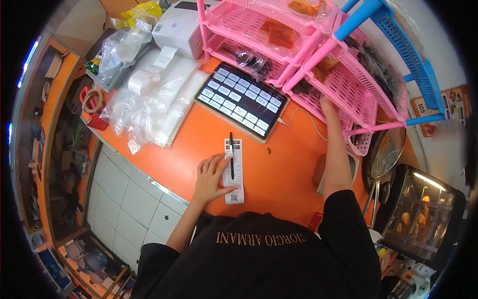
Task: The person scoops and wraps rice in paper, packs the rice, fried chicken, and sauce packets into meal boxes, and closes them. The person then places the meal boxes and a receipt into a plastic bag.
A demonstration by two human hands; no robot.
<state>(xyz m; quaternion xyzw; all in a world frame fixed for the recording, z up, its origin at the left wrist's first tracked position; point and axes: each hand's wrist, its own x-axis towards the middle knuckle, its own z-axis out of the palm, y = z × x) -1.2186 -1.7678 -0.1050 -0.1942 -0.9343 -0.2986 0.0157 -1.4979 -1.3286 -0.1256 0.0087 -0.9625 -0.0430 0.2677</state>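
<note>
On the orange table lies a long white receipt (234, 195) with a black pen (232, 167) on top of it. My left hand (210, 179) rests on the receipt's left edge, its fingers spread and the thumb across the paper. My right arm reaches up to the pink rack (343, 84). Only the back part of my right hand (327, 105) shows, at the rack's lower shelf; its fingers are hidden inside. A tablet (239, 98) with rows of white tiles on its lit screen lies above the receipt.
Clear plastic bags (154, 109) and a white printer (180, 27) are at the upper left, near a red tape dispenser (95, 119). A blue rack (408, 50) stands at the upper right. A metal container (354, 167), a strainer (388, 149) and a lit food display case (423, 214) are on the right.
</note>
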